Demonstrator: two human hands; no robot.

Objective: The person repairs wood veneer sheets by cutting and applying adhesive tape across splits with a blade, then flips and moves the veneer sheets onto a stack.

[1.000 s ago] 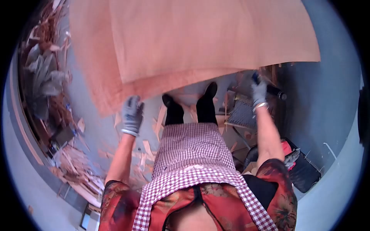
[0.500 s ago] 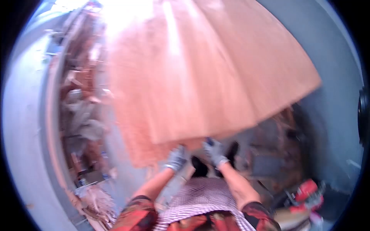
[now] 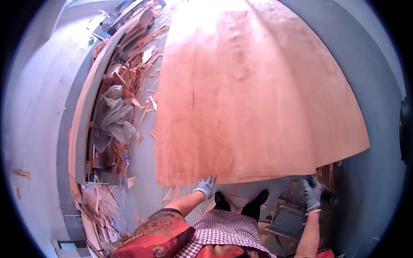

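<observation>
Large thin reddish-brown wood sheets [image 3: 241,99] lie stacked in front of me, their near edges slightly out of line. My left hand [image 3: 205,188], in a grey glove, touches the near edge of the lower sheet with its fingers apart. At the right end of the near edge is my right hand [image 3: 312,193], also gloved, its fingers curled round a small dark blue object [image 3: 310,179] that is mostly hidden. Both shoes show on the floor just below the sheets' edge.
Wood scraps [image 3: 129,73] and crumpled clear plastic [image 3: 115,116] lie along the left side. A woven dark seat or mat [image 3: 287,221] is at the lower right, near my right hand. A grey wall [image 3: 365,77] stands on the right.
The hands came together at the near edge, then moved apart, the right one to the right. The upper sheet now lies flatter over the lower one. The view has shifted too.
</observation>
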